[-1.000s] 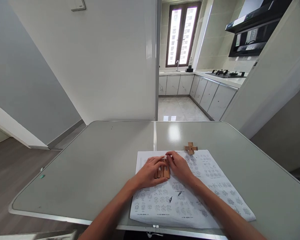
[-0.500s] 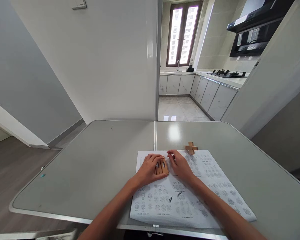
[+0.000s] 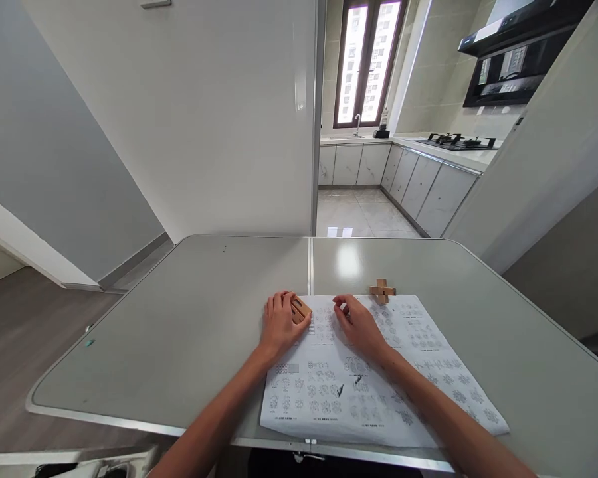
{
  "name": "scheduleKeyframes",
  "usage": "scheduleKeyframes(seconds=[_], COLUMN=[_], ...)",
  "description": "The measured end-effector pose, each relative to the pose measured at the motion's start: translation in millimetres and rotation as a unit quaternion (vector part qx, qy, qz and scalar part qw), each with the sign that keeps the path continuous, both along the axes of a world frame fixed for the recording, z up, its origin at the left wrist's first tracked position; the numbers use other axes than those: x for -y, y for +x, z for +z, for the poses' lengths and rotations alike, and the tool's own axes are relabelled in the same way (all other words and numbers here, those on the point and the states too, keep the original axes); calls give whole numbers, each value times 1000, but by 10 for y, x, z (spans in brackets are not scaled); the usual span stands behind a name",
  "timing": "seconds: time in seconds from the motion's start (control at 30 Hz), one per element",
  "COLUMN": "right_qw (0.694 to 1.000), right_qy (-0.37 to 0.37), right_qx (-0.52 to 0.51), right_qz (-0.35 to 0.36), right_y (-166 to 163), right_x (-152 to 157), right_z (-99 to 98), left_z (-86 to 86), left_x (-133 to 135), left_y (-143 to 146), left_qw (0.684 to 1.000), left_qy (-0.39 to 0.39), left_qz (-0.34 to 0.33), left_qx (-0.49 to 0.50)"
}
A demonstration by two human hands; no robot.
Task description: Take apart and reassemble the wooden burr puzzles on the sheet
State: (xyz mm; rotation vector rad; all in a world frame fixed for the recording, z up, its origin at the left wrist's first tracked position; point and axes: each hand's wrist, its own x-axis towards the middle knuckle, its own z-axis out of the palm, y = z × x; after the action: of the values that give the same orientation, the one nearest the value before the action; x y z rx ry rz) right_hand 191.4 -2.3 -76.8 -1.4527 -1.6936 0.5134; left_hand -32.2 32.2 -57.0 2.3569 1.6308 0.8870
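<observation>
My left hand (image 3: pixel 280 322) rests at the upper left corner of a printed sheet of diagrams (image 3: pixel 373 372), its fingers curled over a small bundle of wooden puzzle sticks (image 3: pixel 299 309). My right hand (image 3: pixel 359 323) lies on the sheet a short way to the right, fingers bent with the tips pressed together on the paper; nothing shows in it. An assembled wooden cross-shaped puzzle (image 3: pixel 381 291) stands at the sheet's far edge, beyond my right hand.
The sheet lies on a grey folding table (image 3: pixel 194 318) with a metal rim and a centre seam. Beyond it stand a white wall and a doorway into a kitchen with cabinets (image 3: pixel 418 182), a window and a cooker hood.
My left hand has slid the wooden sticks leftward and away, from the middle of the sheet to its upper left corner. My right hand let go of them and stayed on the paper.
</observation>
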Motion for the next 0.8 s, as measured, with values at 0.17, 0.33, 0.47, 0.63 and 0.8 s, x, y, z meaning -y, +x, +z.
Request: scheduleKeyframes(seconds=[0.17, 0.33, 0.47, 0.63, 0.8], right_qw=[1000, 998, 985, 957, 933], right_qy=[10, 7, 4, -28, -71], right_qx=[-7, -54, -139, -247, -323], right_qz=[-7, -34, -100, -149, -140], right_y=[8, 15, 68, 180, 255], right_x=[-8, -16, -32, -72, -108], right_z=[-30, 4, 60, 71, 32], left_z=[-33, -6, 12, 22, 29], left_x=[8, 27, 40, 48, 53], left_y=[7, 17, 19, 24, 32], left_qw=[1000, 999, 999, 999, 999], left_qy=[14, 22, 28, 27, 20], left_qz=[2, -26, -39, -43, -38], left_qx=[2, 4, 9, 7, 3])
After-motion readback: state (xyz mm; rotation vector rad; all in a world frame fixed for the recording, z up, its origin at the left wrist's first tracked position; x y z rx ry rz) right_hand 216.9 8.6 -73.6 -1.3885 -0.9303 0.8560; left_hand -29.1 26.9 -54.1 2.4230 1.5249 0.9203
